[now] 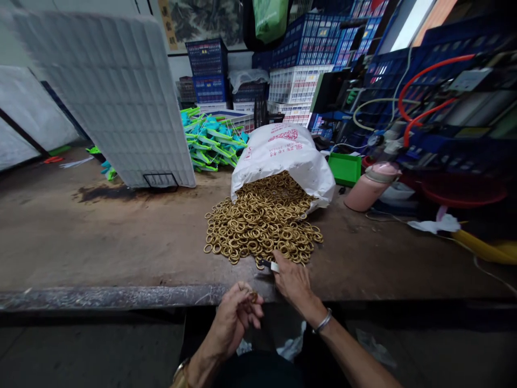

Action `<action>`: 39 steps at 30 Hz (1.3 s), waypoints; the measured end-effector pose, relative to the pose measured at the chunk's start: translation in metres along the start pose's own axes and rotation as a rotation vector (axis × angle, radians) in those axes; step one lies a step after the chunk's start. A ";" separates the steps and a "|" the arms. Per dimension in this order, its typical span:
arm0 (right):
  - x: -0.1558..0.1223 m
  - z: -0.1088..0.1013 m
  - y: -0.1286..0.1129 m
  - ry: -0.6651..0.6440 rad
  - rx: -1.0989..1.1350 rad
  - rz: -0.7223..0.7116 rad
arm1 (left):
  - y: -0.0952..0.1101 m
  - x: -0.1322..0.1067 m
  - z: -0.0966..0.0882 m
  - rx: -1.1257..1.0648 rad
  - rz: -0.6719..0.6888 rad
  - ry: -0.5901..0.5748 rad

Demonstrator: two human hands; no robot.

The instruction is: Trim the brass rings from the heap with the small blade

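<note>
A heap of brass-coloured rings (pixel 258 226) spills from the mouth of a white woven sack (pixel 278 148) onto the table. At the heap's front edge, my right hand (pixel 293 277) is closed around a small black-and-white hand tool (pixel 270 265), whose exact kind I cannot make out. Its index finger reaches to the nearest rings. My left hand (pixel 236 315) is held just off the table edge, palm turned inward. Between its thumb and fingers a ring (pixel 253 296) is pinched, partly hidden.
A grey-white ribbed panel (pixel 117 97) stands on the brown table (pixel 121 242) at left, beside green and blue plastic pieces (pixel 214 140). To the right are a green tray (pixel 344 168) and a pink bottle (pixel 371 188). Stacked crates (pixel 301 83) and hoses fill the back.
</note>
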State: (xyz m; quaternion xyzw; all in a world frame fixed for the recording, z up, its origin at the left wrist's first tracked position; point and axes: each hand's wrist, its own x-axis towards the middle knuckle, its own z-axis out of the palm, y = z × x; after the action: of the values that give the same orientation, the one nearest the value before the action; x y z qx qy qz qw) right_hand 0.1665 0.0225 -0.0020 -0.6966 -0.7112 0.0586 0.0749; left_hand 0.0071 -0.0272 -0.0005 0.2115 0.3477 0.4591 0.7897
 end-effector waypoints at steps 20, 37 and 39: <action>0.020 0.004 0.012 -0.010 0.643 0.032 | 0.007 0.032 0.003 0.551 0.316 0.106; 0.000 -0.007 -0.015 -0.535 1.345 0.137 | 0.019 0.038 -0.010 0.948 0.627 0.003; -0.002 -0.003 -0.016 -0.463 1.321 0.121 | 0.017 0.038 -0.010 0.948 0.628 0.046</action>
State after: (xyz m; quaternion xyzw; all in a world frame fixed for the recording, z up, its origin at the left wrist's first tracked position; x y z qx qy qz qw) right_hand 0.1517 0.0196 0.0039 -0.5133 -0.4844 0.6292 0.3256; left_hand 0.0020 0.0143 -0.0095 0.6261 0.4532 0.4701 0.4262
